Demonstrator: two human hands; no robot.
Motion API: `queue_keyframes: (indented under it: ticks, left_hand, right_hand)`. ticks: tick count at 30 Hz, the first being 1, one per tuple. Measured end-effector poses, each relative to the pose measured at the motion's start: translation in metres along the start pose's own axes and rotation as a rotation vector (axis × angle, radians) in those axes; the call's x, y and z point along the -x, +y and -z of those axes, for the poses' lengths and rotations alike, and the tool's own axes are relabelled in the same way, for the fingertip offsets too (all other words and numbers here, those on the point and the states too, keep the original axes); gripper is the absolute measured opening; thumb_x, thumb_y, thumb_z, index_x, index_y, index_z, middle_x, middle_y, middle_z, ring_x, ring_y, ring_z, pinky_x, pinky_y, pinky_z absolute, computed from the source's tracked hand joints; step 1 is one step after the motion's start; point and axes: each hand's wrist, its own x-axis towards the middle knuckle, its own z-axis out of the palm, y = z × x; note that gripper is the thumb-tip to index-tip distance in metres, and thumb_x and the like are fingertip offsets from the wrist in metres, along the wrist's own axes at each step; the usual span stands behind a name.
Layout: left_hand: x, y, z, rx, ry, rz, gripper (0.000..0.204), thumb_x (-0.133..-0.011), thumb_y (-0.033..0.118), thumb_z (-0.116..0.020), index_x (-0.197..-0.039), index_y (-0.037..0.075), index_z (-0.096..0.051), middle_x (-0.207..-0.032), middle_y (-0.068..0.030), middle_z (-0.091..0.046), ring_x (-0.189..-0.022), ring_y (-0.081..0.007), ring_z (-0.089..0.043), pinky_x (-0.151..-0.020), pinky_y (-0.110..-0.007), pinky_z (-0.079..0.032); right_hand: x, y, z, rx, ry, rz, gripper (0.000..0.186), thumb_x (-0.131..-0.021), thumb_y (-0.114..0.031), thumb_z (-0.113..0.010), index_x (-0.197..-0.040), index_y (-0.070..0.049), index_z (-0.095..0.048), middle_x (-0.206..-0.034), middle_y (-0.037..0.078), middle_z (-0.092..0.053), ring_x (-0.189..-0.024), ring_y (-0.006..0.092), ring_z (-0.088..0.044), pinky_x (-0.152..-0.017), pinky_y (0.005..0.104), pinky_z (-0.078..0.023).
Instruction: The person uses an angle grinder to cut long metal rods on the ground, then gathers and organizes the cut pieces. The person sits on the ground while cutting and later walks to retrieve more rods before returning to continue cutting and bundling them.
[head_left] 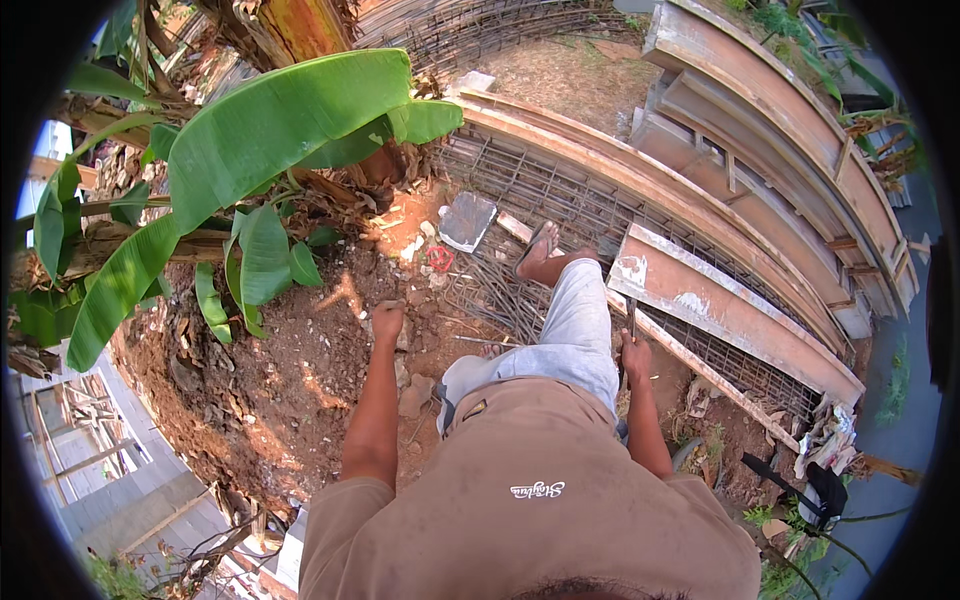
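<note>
I see my right hand (pixel 634 358) closed around a dark bar (pixel 631 315), its tip at the pale-edged board (pixel 720 312). It looks stiff, probably metal and weighty, best held low. My left hand (pixel 388 319) is curled; I can't tell whether it's empty. Loose rods (pixel 500 300) could snag my foot (pixel 540 250).

A slim, dark tool (pixel 631 316) of unclear kind juts forward from the right hand (pixel 635 358).

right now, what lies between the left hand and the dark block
In the head view, stony soil and a small red object lie between left hand and dark block.
</note>
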Motion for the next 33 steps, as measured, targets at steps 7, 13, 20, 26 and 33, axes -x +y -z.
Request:
queue_keyframes:
  ticks: [7,13,20,26,33]
  left_hand:
    - [-0.071,0.003,-0.078,-0.412,-0.072,0.419,0.038,-0.096,0.027,-0.084,-0.115,-0.006,-0.078,-0.100,-0.0175,-0.082,-0.081,-0.0309,-0.081,-0.069,-0.044,-0.066]
    - [-0.162,0.232,-0.199,-0.041,-0.208,0.635,0.053,-0.097,0.035,-0.082,-0.128,-0.009,-0.077,-0.115,-0.0227,-0.085,-0.103,-0.0367,-0.085,-0.086,-0.048,-0.068]
    - [-0.253,0.557,-0.283,0.401,-0.252,0.447,0.019,-0.103,0.016,-0.078,-0.114,0.000,-0.081,-0.095,-0.0076,-0.080,-0.080,-0.0191,-0.078,-0.071,-0.034,-0.063]
    - [-0.326,0.683,-0.276,0.470,-0.187,0.343,0.016,-0.100,0.011,-0.079,-0.111,-0.001,-0.082,-0.095,-0.0079,-0.080,-0.078,-0.0166,-0.075,-0.070,-0.034,-0.061]
    - [-0.431,0.665,-0.227,0.162,-0.156,0.450,0.021,-0.095,0.022,-0.085,-0.098,0.001,-0.084,-0.090,-0.0105,-0.082,-0.069,-0.0207,-0.075,-0.066,-0.037,-0.061]
  right_hand:
    - [-0.236,-0.046,-0.069,0.211,-0.118,-0.070,0.060,-0.109,-0.053,-0.065,-0.108,0.005,-0.082,-0.100,0.029,-0.080,-0.097,0.0412,-0.080,-0.089,0.0529,-0.060]
    - [-0.470,-0.187,-0.040,0.333,-0.214,0.071,0.065,-0.110,-0.056,-0.059,-0.121,0.004,-0.081,-0.119,0.039,-0.077,-0.122,0.0542,-0.074,-0.104,0.0595,-0.057]
    - [-0.572,-0.528,0.095,-0.023,-0.199,0.123,0.062,-0.106,-0.060,-0.071,-0.082,-0.002,-0.074,-0.073,0.010,-0.072,-0.065,0.0234,-0.069,-0.061,0.0427,-0.053]
    - [-0.597,-0.737,0.145,-0.351,-0.153,0.166,0.051,-0.111,-0.048,-0.070,-0.093,-0.001,-0.071,-0.078,0.010,-0.072,-0.064,0.0216,-0.068,-0.062,0.0423,-0.056]
    - [-0.592,-0.781,0.139,-0.257,-0.181,0.166,0.052,-0.110,-0.048,-0.070,-0.100,0.003,-0.072,-0.080,0.012,-0.073,-0.068,0.0218,-0.072,-0.064,0.0393,-0.059]
